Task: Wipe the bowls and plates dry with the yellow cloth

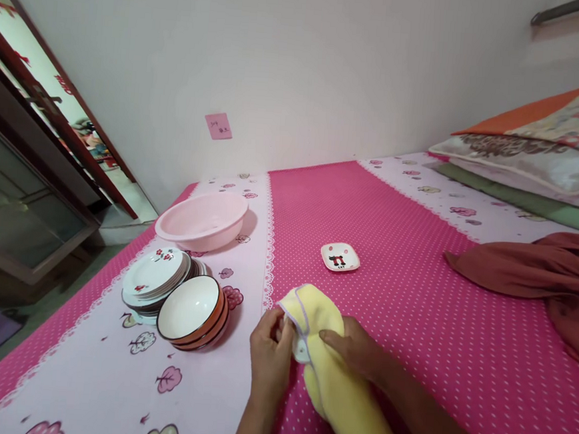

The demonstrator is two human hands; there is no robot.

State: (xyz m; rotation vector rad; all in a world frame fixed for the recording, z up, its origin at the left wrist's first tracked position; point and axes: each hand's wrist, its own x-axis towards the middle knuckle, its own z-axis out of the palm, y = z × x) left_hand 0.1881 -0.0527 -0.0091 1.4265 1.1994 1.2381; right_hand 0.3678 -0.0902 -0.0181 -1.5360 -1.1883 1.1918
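A yellow cloth (330,374) with a pale trim lies on the pink dotted bed sheet (410,333) in front of me. My left hand (269,356) pinches its upper left edge with closed fingers. My right hand (356,349) grips the cloth from the right, fingers pressed onto it. A small white part shows between the two hands, wrapped by the cloth; I cannot make out what it is. A small square white dish (340,257) with a dark cat print sits a little beyond the cloth.
Left of my hands stand stacked orange bowls (194,311), a pile of white flowered plates (155,276) and a pink plastic basin (203,219). A reddish-brown garment (545,277) lies at the right, pillows (534,163) behind it. A white wall runs along the far side.
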